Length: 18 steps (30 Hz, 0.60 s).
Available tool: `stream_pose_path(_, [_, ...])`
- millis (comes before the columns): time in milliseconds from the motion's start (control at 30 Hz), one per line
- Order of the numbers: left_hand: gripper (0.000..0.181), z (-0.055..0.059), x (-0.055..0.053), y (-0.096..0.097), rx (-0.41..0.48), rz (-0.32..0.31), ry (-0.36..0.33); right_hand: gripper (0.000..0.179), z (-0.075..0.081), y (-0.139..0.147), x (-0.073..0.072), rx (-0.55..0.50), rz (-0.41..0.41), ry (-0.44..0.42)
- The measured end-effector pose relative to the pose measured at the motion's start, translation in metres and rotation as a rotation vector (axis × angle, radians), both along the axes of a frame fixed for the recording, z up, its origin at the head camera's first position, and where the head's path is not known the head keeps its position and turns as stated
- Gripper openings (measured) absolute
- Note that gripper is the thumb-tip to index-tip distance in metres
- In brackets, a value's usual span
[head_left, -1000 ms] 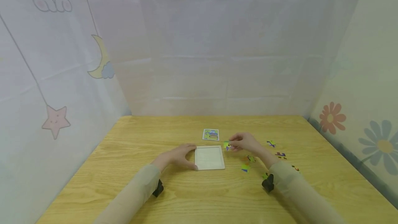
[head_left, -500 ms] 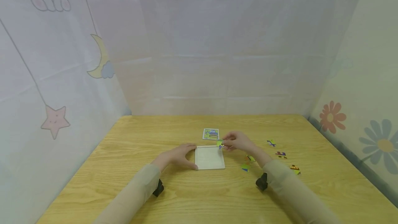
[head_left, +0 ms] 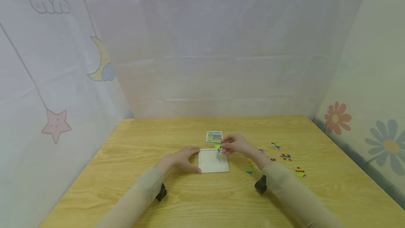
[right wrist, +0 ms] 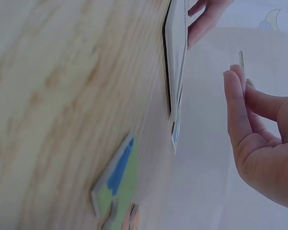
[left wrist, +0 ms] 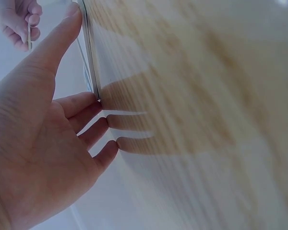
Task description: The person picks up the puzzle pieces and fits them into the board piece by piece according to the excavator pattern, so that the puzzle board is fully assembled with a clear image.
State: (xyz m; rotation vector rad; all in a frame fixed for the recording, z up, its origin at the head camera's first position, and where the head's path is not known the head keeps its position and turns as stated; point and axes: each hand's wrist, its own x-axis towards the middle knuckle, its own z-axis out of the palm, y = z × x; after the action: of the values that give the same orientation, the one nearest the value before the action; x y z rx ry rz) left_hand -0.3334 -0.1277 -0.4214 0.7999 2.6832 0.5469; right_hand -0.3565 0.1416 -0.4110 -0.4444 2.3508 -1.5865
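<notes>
A flat white square tray point(head_left: 213, 164) lies on the wooden table in front of me. My left hand point(head_left: 179, 159) rests along its left side, thumb and fingertips touching the edge with a wide spread between them. Over the tray's far right corner, my right hand point(head_left: 238, 144) pinches a green puzzle piece point(head_left: 217, 147) with purple and white markings. The right wrist view shows that puzzle piece point(right wrist: 241, 58) edge-on, held above the table between thumb and fingers. Just beyond the tray lies a picture card point(head_left: 214, 136) with a vehicle on a green ground.
Several loose puzzle pieces lie to the right, among them a green and blue piece point(head_left: 249, 170), a red and purple piece point(head_left: 285, 156), a yellow-green piece point(head_left: 300, 172) and a far piece point(head_left: 276, 145). Pale printed cloth point(head_left: 202, 52) hangs behind the table point(head_left: 152, 133).
My right hand has carried the puzzle piece leftward, from beside the tray to above its far right corner. The left hand has stayed in place at the tray.
</notes>
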Motion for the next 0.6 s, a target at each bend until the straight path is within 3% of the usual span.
stream_pose_path(433, [0.091, -0.002, -0.001, -0.002, -0.013, -0.006, 0.002, 0.023, -0.003, -0.015, -0.003, 0.062, 0.023, 0.016])
stream_pose_path(600, [0.091, -0.001, -0.001, -0.002, -0.018, -0.004, 0.007, 0.023, -0.003, -0.023, -0.003, 0.039, 0.015, -0.016])
